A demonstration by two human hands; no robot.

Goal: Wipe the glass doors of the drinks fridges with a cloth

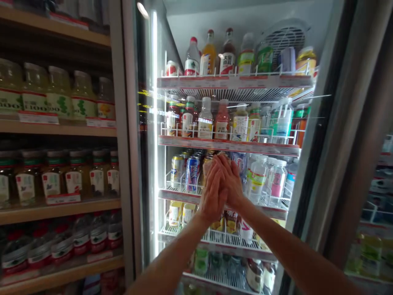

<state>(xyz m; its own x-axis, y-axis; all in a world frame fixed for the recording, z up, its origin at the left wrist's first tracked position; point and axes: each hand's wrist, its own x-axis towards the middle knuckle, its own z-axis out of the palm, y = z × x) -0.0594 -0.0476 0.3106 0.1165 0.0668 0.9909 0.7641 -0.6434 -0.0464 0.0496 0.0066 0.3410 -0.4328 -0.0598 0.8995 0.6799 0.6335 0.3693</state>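
Note:
My left hand (211,194) and my right hand (233,186) are side by side and partly overlapping in the middle of the head view, fingers pointing up. Under their fingers is a pale, crumpled cloth (207,166), pressed against the glass door (181,92) of a lit drinks fridge. Only the cloth's edges show beside and above the fingertips; the hands cover the rest. Behind the glass, near my hands, stand a blue drink can (192,173) and clear bottles with white caps (257,175).
Several wire shelves (236,82) of bottles and cans fill the fridge. To the left, wooden shelves (61,128) hold rows of bottled drinks. A metal door frame (333,135) runs down the right side, with more drinks beyond it.

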